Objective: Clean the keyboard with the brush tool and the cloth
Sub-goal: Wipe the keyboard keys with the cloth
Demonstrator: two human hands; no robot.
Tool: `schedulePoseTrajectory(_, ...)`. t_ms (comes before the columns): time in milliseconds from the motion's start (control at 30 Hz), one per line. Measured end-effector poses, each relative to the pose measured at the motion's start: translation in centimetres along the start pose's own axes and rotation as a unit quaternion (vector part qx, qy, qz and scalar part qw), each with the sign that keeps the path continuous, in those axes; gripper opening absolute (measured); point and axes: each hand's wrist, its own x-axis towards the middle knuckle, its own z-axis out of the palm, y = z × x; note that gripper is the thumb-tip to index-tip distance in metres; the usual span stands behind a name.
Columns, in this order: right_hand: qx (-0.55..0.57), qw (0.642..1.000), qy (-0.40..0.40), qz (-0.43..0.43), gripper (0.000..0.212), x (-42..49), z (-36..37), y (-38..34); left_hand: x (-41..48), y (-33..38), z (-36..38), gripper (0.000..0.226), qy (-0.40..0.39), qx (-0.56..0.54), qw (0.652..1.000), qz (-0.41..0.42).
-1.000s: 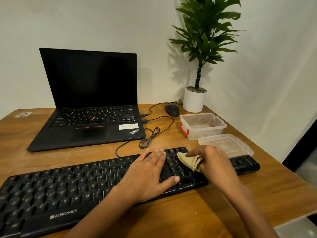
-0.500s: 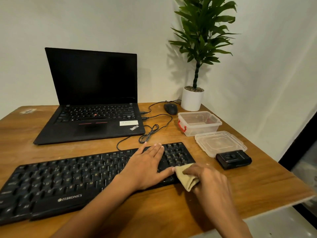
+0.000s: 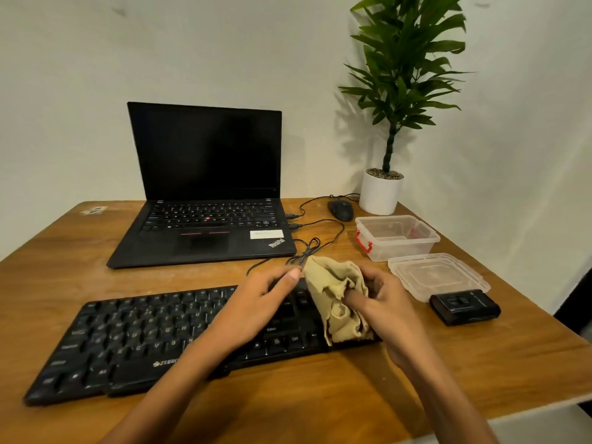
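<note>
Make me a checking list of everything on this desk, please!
Surface: wooden table, sticker at its far left corner.
Job's things: black keyboard near the front edge; tan cloth bunched over its right end; no brush plainly seen.
Clutter: open laptop, mouse, clear tub, its lid beside it, small black case.
Hands: right hand grips the cloth; left hand seems to pinch its top edge.
Cables: black cables from the laptop's right side, looped behind the keyboard.
Surroundings: pale wall, potted plant at the far right corner.
</note>
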Motion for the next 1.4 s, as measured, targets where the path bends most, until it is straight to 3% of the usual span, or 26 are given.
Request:
schedulePoseTrajectory(167, -0.045, 0.999, 0.023, -0.018, 0.03, 2.4, 3.4, 0.0, -1.5, 0.1, -1.4, 0.023, 0.045, -0.13, 0.988, -0.063)
schedulePoseTrajectory(267, -0.076, 0.996, -0.004, -0.05, 0.027, 2.9, 5.2, 0.2, -2.1, 0.1, -2.2, 0.027, 0.037, -0.187, 0.978, -0.09)
schedulePoseTrajectory(533, -0.026, 0.994, -0.07, -0.076, 0.014, 2.9, 7.6, -0.1, -3.1, -0.4, -3.4, 0.03, 0.033, -0.262, 0.959, -0.104)
schedulePoseTrajectory(633, -0.008, 0.995, -0.085, -0.059, 0.018, 2.7, 7.8, -0.3, -3.0, -0.7, -3.5, 0.035, 0.052, -0.285, 0.948, -0.136)
schedulePoseTrajectory(833, 0.049, 0.993, -0.103, -0.023, 0.023, 2.7, 7.7, -0.8, -2.8, -1.0, -3.9, 0.027, 0.09, -0.296, 0.935, -0.175)
schedulePoseTrajectory(1000, 0.131, 0.985, -0.102, 0.035, 0.022, 3.1, 6.9, -1.0, -2.6, -1.9, -4.9, 0.007, 0.085, -0.302, 0.927, -0.203)
schedulePoseTrajectory(1167, 0.191, 0.971, -0.091, 0.111, 0.015, 4.0, 5.6, -0.5, -2.3, -2.9, -6.6, 0.009, 0.072, -0.322, 0.915, -0.233)
schedulePoseTrajectory(1267, 0.17, 0.973, -0.075, 0.14, 0.011, 4.7, 4.8, 0.4, -2.1, -3.6, -7.8, 0.008, 0.059, -0.307, 0.915, -0.254)
schedulePoseTrajectory(1400, 0.045, 0.986, -0.093, 0.129, 0.011, 5.2, 4.2, 1.1, -1.8, -4.0, -8.2, 0.018, 0.073, -0.23, 0.935, -0.26)
